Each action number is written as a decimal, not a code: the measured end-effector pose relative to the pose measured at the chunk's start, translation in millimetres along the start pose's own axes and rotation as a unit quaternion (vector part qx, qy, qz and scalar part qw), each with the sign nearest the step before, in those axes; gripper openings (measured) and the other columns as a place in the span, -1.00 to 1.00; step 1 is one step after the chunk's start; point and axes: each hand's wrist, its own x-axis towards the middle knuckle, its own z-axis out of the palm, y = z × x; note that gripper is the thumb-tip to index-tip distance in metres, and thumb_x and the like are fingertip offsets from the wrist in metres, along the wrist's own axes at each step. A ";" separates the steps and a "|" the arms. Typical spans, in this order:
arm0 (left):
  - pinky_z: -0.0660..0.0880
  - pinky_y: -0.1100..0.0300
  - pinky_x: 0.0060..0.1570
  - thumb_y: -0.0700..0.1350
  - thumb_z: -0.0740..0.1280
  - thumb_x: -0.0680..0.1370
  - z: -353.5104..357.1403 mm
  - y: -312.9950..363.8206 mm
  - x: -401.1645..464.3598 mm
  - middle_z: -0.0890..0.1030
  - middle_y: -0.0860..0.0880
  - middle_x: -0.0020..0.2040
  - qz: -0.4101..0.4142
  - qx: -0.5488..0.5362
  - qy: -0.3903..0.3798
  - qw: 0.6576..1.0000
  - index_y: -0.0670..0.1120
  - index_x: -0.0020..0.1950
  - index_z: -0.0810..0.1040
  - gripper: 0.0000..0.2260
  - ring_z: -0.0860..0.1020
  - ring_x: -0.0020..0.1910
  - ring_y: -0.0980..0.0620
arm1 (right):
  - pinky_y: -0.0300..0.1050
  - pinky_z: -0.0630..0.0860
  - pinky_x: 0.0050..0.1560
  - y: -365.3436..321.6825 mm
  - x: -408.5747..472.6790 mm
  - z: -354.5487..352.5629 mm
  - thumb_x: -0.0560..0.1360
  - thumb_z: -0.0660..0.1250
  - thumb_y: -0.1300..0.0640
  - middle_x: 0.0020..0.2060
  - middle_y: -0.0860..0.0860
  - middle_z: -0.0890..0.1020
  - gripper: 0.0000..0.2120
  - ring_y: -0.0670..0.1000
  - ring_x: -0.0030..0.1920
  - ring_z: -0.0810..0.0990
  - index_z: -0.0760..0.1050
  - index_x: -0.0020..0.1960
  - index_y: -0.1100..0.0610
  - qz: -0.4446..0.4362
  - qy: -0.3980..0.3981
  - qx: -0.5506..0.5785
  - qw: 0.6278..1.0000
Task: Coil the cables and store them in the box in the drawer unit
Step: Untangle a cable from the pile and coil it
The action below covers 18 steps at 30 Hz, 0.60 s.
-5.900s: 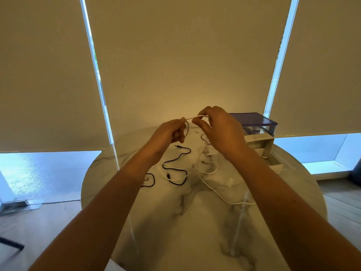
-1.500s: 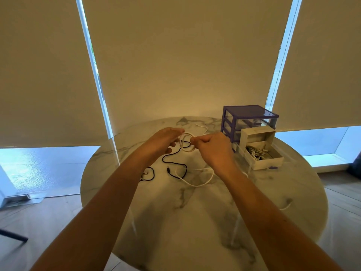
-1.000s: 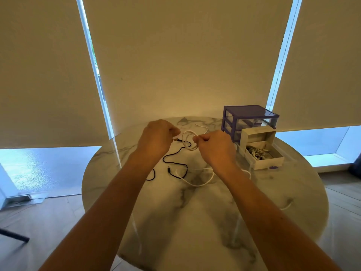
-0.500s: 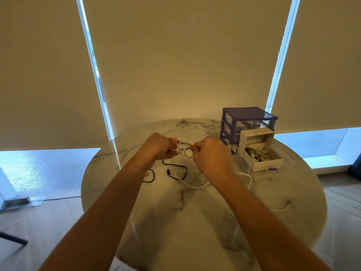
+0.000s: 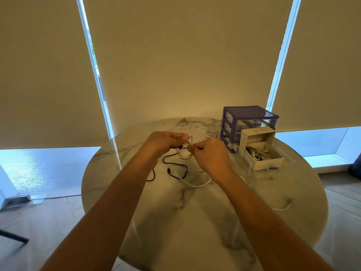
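I see my left hand (image 5: 164, 142) and right hand (image 5: 210, 153) both pinching the white cable (image 5: 184, 153) coil above the table (image 5: 195, 212) middle; the box (image 5: 261, 153) sits open near the right edge.

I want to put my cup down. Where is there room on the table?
The near part of the round marble table, between the forearms, is bare. The far left edge too. It is crowded around the black cable, white cable and open white box.
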 end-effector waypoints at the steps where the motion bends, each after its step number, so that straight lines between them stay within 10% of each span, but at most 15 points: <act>1: 0.39 0.33 -0.14 -0.04 0.45 0.47 2.1 -0.7 -0.6 0.65 0.11 -0.23 -0.004 -0.007 -0.012 1.000 0.00 0.02 0.67 -0.85 0.52 -0.18 0.26 | -0.05 0.51 -0.29 -0.9 -0.1 -0.1 0.51 0.36 -0.03 -0.34 0.06 0.67 -0.81 0.03 -0.34 0.58 0.70 -0.10 0.04 0.001 -0.003 0.041 0.999; 11: 0.54 0.17 0.08 -0.13 0.41 0.50 4.6 -20.9 9.5 0.69 -0.04 -0.02 -0.010 -0.154 -0.056 0.986 0.00 0.02 0.66 -0.87 0.63 0.00 0.02 | 0.12 0.59 -0.08 -3.0 -3.7 -15.8 0.48 0.40 0.04 -0.26 0.10 0.68 -0.81 -0.03 -0.30 0.54 0.69 -0.07 0.15 0.035 -0.014 0.210 0.977; 18: 0.54 0.23 -0.08 -0.11 0.33 0.58 7.7 -20.2 8.7 0.65 -0.02 -0.01 0.053 -0.007 -0.038 0.998 0.04 0.18 0.53 -0.81 0.62 -0.06 0.07 | 0.13 0.61 -0.10 -0.7 0.0 -15.2 0.49 0.40 0.04 -0.33 -0.03 0.65 -0.84 -0.08 -0.32 0.55 0.69 -0.05 0.09 0.027 -0.005 0.191 0.981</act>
